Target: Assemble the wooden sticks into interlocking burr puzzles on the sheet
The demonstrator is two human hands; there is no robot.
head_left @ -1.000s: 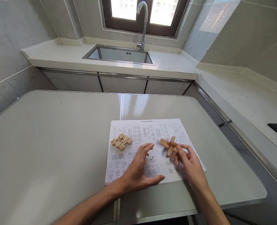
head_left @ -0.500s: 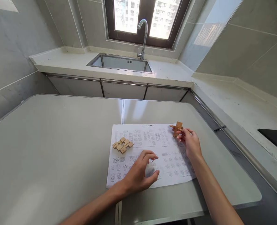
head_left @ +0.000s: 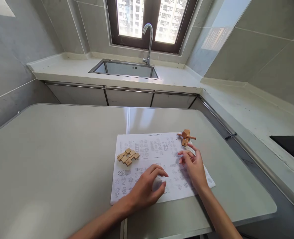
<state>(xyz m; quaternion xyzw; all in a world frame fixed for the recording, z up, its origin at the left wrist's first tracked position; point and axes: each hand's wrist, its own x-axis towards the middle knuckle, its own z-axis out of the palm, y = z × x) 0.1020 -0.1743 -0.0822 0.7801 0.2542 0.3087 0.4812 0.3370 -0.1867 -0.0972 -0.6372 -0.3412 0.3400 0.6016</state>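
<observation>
My left hand (head_left: 150,186) rests over the lower middle of a printed instruction sheet (head_left: 147,160), thumb and fingers apart and holding nothing. Above the sheet's right part hovers my right hand (head_left: 193,162), its fingers loosely curled and spread, with nothing seen between them. Just beyond its fingertips, at the sheet's top right corner, lie several wooden puzzle pieces (head_left: 186,137) crossed over one another. Toward the sheet's left side sits a flat cluster of interlocked lighter wooden puzzle pieces (head_left: 128,156). Small line diagrams cover the paper.
The sheet lies on a pale folding table (head_left: 62,159) with a seam down its middle. Behind stand a counter with a sink (head_left: 124,69) and a tall faucet (head_left: 148,43) below a window. Another counter (head_left: 256,113) runs along the right, with a black cooktop (head_left: 291,147).
My right hand has drawn back from the crossed wooden pieces, toward me and slightly left, leaving them on the corner. The left hand stays nearly still. The whole view has shifted slightly.
</observation>
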